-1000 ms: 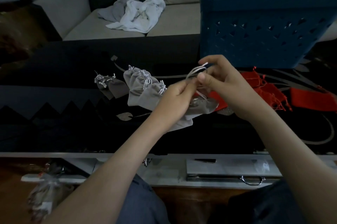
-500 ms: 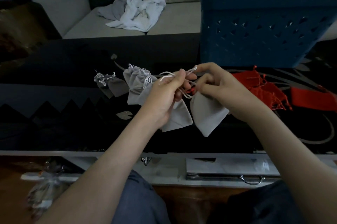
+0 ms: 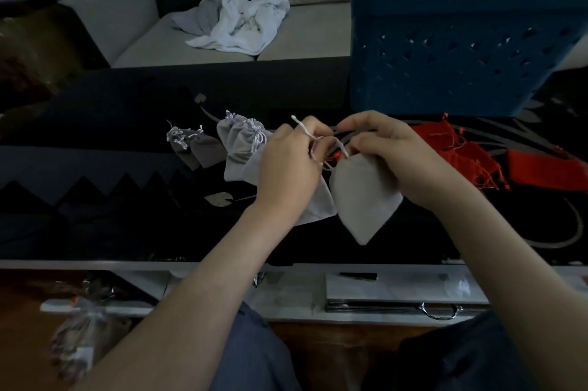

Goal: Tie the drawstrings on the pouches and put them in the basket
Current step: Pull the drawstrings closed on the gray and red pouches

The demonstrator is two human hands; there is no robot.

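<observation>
Flanking pouch (image 3: pixel 362 196): grey pouches (image 3: pixel 241 149), red pouches (image 3: pixel 461 158).

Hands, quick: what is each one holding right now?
Left hand: pinches the white drawstring.
Right hand: holds the grey pouch by its top.

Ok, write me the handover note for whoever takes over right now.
Left hand pinches the drawstring.
Right hand pinches the neck of the grey pouch, which hangs below it.
More grey pouches lie left of the hands and red pouches lie to the right. The basket stands behind them, its inside hidden.
Done: this pouch is cinched, but the knot isn't finished.
Left: finish the knot, tie the rest, then put them all in the basket.
</observation>
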